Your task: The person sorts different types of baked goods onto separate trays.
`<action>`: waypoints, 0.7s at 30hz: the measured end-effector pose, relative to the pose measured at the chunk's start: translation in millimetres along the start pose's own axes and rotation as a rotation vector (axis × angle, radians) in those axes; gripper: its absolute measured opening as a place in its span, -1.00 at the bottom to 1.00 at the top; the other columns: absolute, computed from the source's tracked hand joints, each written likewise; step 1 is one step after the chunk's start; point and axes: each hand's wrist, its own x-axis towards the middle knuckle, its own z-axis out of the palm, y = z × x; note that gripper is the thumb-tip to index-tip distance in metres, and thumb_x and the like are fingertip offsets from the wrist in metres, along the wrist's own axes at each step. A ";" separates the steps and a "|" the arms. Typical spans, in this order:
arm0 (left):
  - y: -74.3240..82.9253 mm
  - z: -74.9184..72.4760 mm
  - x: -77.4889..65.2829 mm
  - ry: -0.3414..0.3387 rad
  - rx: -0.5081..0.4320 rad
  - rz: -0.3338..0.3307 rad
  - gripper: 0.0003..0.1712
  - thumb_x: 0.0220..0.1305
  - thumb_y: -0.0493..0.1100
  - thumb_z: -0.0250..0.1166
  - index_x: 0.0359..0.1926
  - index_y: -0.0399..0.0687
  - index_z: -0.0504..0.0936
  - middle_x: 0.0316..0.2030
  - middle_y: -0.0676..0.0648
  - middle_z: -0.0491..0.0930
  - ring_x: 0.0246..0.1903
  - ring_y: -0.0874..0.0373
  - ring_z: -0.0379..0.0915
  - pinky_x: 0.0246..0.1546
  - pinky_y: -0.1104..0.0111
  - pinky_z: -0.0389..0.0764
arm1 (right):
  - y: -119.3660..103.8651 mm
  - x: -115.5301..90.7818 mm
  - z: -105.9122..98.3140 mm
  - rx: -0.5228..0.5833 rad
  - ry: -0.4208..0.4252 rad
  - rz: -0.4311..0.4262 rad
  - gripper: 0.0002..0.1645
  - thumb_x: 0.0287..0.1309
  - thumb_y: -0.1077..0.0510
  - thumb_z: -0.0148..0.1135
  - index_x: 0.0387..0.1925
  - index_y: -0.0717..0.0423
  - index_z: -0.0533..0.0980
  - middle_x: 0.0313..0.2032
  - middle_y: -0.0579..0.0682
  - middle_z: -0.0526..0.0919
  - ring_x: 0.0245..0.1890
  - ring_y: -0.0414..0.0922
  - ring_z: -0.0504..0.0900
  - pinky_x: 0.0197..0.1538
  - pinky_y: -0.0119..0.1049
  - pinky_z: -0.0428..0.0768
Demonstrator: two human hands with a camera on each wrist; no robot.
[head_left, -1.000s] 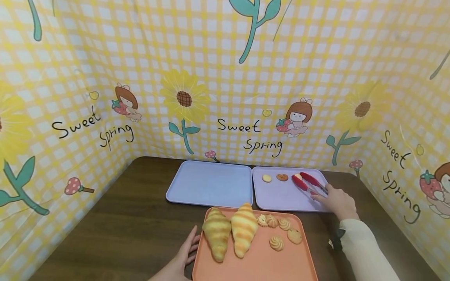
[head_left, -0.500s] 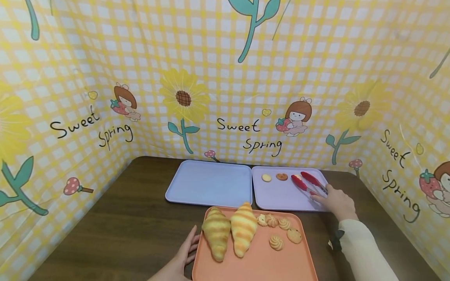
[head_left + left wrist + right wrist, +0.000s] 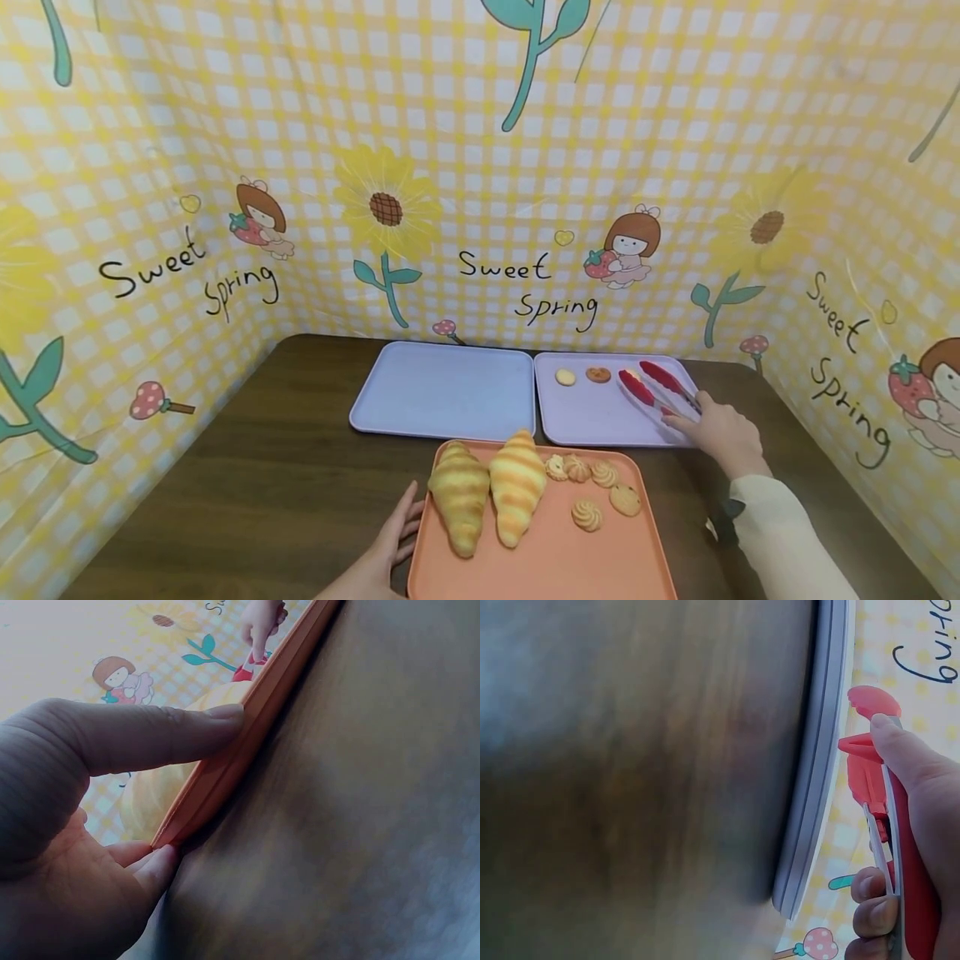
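Observation:
My right hand [image 3: 723, 433] grips a pair of red-tipped tongs [image 3: 660, 377] over the right part of a lilac tray [image 3: 581, 421]. The tong tips stand apart, with a small pale cookie [image 3: 634, 374] partly hidden between them. In the right wrist view my thumb lies along the tongs [image 3: 915, 885] and the fingers curl round the handle. My left hand [image 3: 390, 537] is at the left edge of an orange tray [image 3: 577, 571]; in the left wrist view its fingertips touch the rim [image 3: 225, 769]. Two croissants [image 3: 459, 500] and several cookies [image 3: 587, 515] lie on the orange tray.
On the lilac tray a round pale cookie [image 3: 566, 377] and a brown cookie [image 3: 597, 375] lie left of the tongs. A blue tray [image 3: 442, 392] stands beside it. The brown table [image 3: 247, 467] backs onto a checked cloth [image 3: 495, 183], which also rises at both sides.

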 end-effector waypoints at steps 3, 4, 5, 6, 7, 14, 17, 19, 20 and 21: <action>-0.3 0.4 0.1 0.002 -0.006 0.005 0.45 0.22 0.10 0.43 0.45 -0.41 -0.59 0.35 -0.69 -0.25 0.34 0.12 0.03 0.19 0.45 0.32 | 0.1 -5.2 0.1 0.001 0.011 -0.010 0.24 0.08 -0.58 0.13 0.29 0.44 0.24 0.02 0.60 0.47 -0.16 0.39 0.56 -0.28 0.17 0.54; -0.1 0.5 0.2 0.004 -0.005 0.008 0.45 0.21 0.11 0.43 0.45 -0.42 -0.59 0.35 -0.69 -0.25 0.33 0.16 0.03 0.19 0.45 0.32 | -0.4 -7.1 -0.1 0.000 0.016 -0.013 0.24 0.07 -0.59 0.13 0.30 0.43 0.24 0.02 0.60 0.47 -0.15 0.40 0.56 -0.28 0.17 0.54; 0.1 0.5 0.2 0.006 -0.003 0.009 0.45 0.21 0.10 0.44 0.45 -0.43 -0.59 0.35 -0.69 -0.25 0.33 0.18 0.04 0.19 0.45 0.32 | -1.2 -9.1 -0.8 -0.001 0.021 -0.015 0.25 0.07 -0.59 0.12 0.30 0.43 0.24 0.03 0.60 0.46 -0.13 0.40 0.55 -0.27 0.18 0.55; 0.2 0.5 0.3 0.007 0.001 0.011 0.46 0.21 0.10 0.44 0.45 -0.44 -0.58 0.35 -0.69 -0.24 0.33 0.15 0.04 0.19 0.45 0.32 | -2.2 -11.0 -1.5 -0.004 0.025 -0.017 0.25 0.07 -0.60 0.12 0.30 0.42 0.24 0.04 0.59 0.46 -0.12 0.41 0.55 -0.25 0.20 0.55; 0.3 0.5 0.3 0.008 0.002 0.012 0.45 0.21 0.09 0.44 0.45 -0.43 -0.58 0.35 -0.68 -0.24 0.34 0.11 0.03 0.19 0.45 0.32 | -3.4 -13.1 -2.1 -0.006 0.027 -0.018 0.26 0.06 -0.60 0.11 0.31 0.42 0.24 0.05 0.59 0.46 -0.10 0.41 0.54 -0.24 0.21 0.55; 2.2 0.6 0.1 0.008 0.027 0.015 0.43 0.22 0.04 0.45 0.48 -0.37 -0.57 0.35 -0.69 -0.23 0.34 -0.24 -0.01 0.18 0.45 0.33 | -13.3 -29.9 -7.9 -0.025 0.076 -0.067 0.22 0.05 -0.61 0.13 0.29 0.37 0.30 0.00 0.58 0.50 -0.17 0.42 0.57 -0.28 0.20 0.56; 3.6 1.3 0.1 0.006 0.026 0.013 0.43 0.21 0.03 0.45 0.49 -0.35 -0.56 0.34 -0.70 -0.23 0.35 -0.26 -0.02 0.18 0.46 0.32 | -17.3 -38.3 -10.0 -0.031 0.113 -0.108 0.16 0.06 -0.60 0.15 0.25 0.31 0.34 -0.09 0.57 0.55 -0.26 0.42 0.58 -0.37 0.18 0.54; 4.3 1.4 0.0 0.004 0.024 0.008 0.43 0.22 0.02 0.45 0.49 -0.34 -0.57 0.34 -0.70 -0.24 0.35 -0.34 -0.04 0.18 0.46 0.32 | -20.0 -43.5 -11.2 -0.031 0.126 -0.128 0.12 0.06 -0.59 0.16 0.24 0.28 0.36 -0.13 0.55 0.57 -0.30 0.42 0.59 -0.40 0.17 0.52; 4.4 1.4 0.0 0.005 0.020 0.004 0.42 0.22 0.02 0.45 0.49 -0.33 -0.57 0.34 -0.70 -0.25 0.35 -0.36 -0.05 0.18 0.46 0.32 | -21.4 -46.3 -11.7 -0.031 0.127 -0.132 0.12 0.06 -0.59 0.16 0.24 0.28 0.36 -0.13 0.55 0.57 -0.30 0.42 0.59 -0.41 0.17 0.52; 4.0 1.3 -0.1 0.004 0.020 0.004 0.42 0.23 0.02 0.44 0.49 -0.33 -0.58 0.35 -0.70 -0.25 0.35 -0.36 -0.05 0.18 0.46 0.32 | -22.7 -49.0 -11.9 -0.030 0.129 -0.137 0.11 0.06 -0.58 0.18 0.23 0.27 0.37 -0.14 0.54 0.58 -0.31 0.41 0.59 -0.41 0.17 0.52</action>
